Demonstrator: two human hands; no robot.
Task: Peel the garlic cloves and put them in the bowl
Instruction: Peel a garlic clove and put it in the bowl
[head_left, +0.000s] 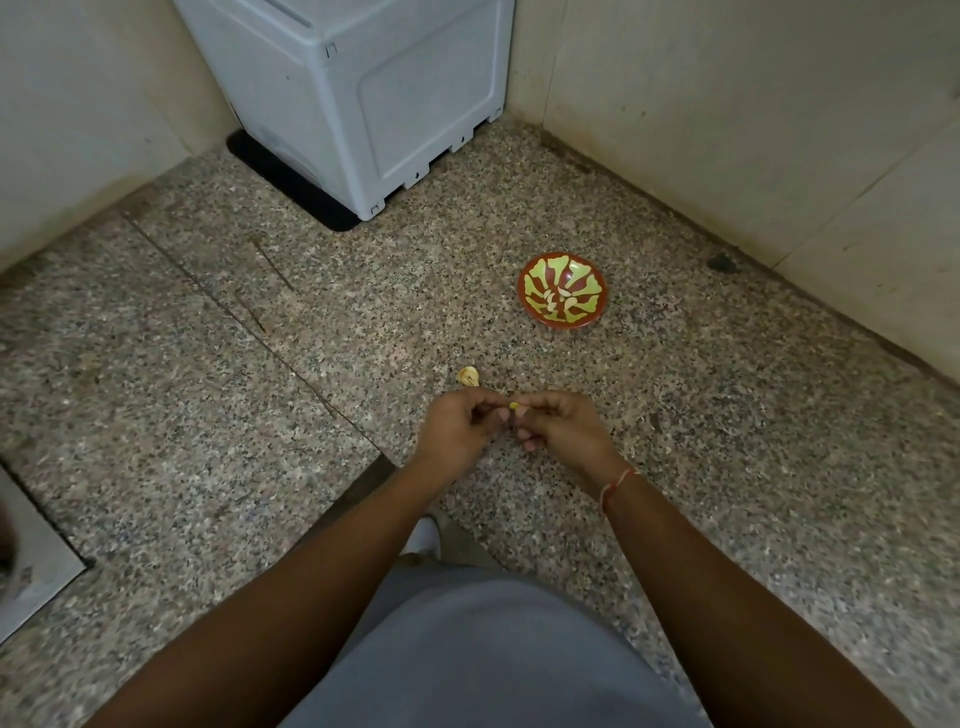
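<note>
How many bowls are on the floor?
1. The red bowl with a yellow-green pattern sits on the speckled floor, ahead of the hands and to the right, holding a few peeled garlic cloves.

I am looking down into a corner of a home, likely a utility or wash area. The speckled terrazzo floor (208, 364) meets plain tiled walls (727, 130) that close in at 12 o'clock. A grey-white plastic appliance (363, 93), boxy like a washing machine, stands on a black mat (291, 187) at 11 o'clock. A patterned red and green bowl (562, 295) sits on the floor at 1 o'clock.
</note>
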